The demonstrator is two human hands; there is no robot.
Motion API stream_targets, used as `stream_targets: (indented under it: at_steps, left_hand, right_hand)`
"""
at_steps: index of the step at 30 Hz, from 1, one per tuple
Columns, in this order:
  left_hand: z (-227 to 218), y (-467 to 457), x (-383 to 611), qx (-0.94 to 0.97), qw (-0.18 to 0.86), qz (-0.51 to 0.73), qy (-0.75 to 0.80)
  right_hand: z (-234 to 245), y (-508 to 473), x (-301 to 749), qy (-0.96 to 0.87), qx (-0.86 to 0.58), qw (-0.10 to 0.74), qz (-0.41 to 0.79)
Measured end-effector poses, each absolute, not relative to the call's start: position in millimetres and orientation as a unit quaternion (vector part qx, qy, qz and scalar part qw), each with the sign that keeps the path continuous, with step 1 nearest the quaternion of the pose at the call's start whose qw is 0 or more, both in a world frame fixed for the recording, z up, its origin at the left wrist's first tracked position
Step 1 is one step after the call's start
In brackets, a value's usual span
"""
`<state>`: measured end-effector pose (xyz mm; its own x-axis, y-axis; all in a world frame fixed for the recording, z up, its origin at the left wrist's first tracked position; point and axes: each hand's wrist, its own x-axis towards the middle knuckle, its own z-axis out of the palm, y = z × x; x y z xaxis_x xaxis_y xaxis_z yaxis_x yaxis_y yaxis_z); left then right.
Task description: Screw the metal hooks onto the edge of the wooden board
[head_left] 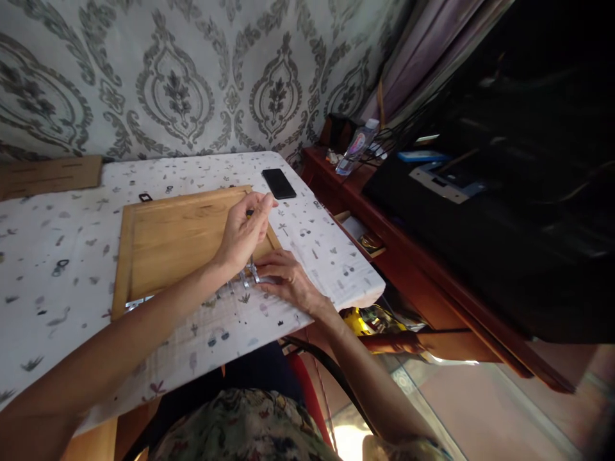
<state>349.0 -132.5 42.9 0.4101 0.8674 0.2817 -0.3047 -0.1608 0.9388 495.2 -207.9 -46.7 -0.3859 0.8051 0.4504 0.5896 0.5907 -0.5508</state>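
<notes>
A framed wooden cabinet door [177, 246] lies flat on the cloth-covered table [307, 256]. At its near right corner is a metal hinge [250, 276]. My left hand [245, 234] is closed round a screwdriver [250, 214], held upright above the hinge; most of its handle is hidden in my fist, and a thin shaft shows below. My right hand [288, 278] pinches the hinge from the right, fingers at the door's edge. Another metal fitting [138, 302] sits at the near left corner, partly covered by my left forearm.
A black phone [279, 184] lies beyond the door. Brown cardboard [52, 176] is at the far left, and a small black piece [145, 197] lies behind the door. To the right, a reddish wooden desk holds a plastic bottle [356, 148]; a drawer [360, 234] stands partly out.
</notes>
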Motion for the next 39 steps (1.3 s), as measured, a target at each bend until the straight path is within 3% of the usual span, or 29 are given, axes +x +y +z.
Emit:
stream_targets:
  at_steps: [10,39]
  left_hand:
    - [43.6,-134.9,347.9,0.611,0.561,0.514,0.219]
    - [49.9,-129.6,353.1,0.568,0.596,0.511,0.249]
  right_hand:
    - [-47.1,-207.0,493.2,-0.816,-0.416,0.373,0.149]
    - [-51.0,-205.3,492.4,-0.818,-0.395,0.397,0.131]
